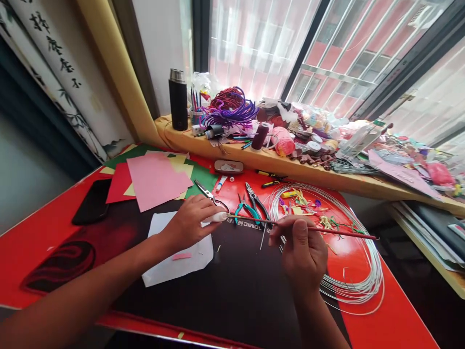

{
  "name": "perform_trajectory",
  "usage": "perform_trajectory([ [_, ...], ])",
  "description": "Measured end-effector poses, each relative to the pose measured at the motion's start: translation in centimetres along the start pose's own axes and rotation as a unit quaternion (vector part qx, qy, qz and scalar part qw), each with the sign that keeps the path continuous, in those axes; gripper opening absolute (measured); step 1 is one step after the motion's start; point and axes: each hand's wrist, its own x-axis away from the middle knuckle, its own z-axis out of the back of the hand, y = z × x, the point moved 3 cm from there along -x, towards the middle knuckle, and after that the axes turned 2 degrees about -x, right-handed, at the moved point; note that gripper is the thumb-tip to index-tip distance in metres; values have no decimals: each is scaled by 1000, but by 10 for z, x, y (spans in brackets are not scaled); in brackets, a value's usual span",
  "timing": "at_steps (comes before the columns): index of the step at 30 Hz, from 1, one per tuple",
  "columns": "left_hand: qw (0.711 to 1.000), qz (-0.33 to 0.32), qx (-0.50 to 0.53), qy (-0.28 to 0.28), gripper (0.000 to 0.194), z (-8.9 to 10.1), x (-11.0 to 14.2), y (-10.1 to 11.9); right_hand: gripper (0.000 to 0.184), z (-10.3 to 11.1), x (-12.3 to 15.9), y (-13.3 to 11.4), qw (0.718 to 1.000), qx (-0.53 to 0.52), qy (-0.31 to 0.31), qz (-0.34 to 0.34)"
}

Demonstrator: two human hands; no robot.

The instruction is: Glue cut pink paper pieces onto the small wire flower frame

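Near the middle of the frame, the left hand (pixel 191 218) is closed, its fingers wrapped around a small white item (pixel 218 217) above a white sheet (pixel 156 269), while the right hand (pixel 305 249), right of centre, pinches a thin reddish rod (pixel 345 234) between thumb and bent fingers. The rod runs nearly level from the tip of the white item, though whether the two touch cannot be told, to beyond the right hand, above a coil of pale wire (pixel 371 274) on the red worktop (pixel 403 305); teal-handled pliers (pixel 253 211) lie between the hands, farther back.
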Motion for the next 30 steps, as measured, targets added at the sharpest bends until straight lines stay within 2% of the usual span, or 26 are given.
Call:
perform_trajectory([
  [5, 999, 19, 21, 17, 14, 9, 14, 4, 35, -11, 5, 1, 1000, 18, -14, 17],
  [10, 999, 25, 32, 16, 16, 5, 18, 2, 34, -10, 9, 1, 999, 32, -29, 8],
  [15, 1000, 9, 1, 22, 17, 3, 17, 2, 33, -9, 11, 4, 998, 36, -42, 5],
  [20, 999, -17, -38, 9, 18, 2, 16, 7, 33, -12, 11, 4, 995, 61, -80, 3],
  [26, 999, -15, -37, -13, 19, 4, 17, 8, 33, -17, 10, 1, 984, 113, -134, 25],
  [30, 999, -17, -18, -26, 18, 9, 21, 8, 33, -17, 8, 2, 985, 119, -121, 6],
])
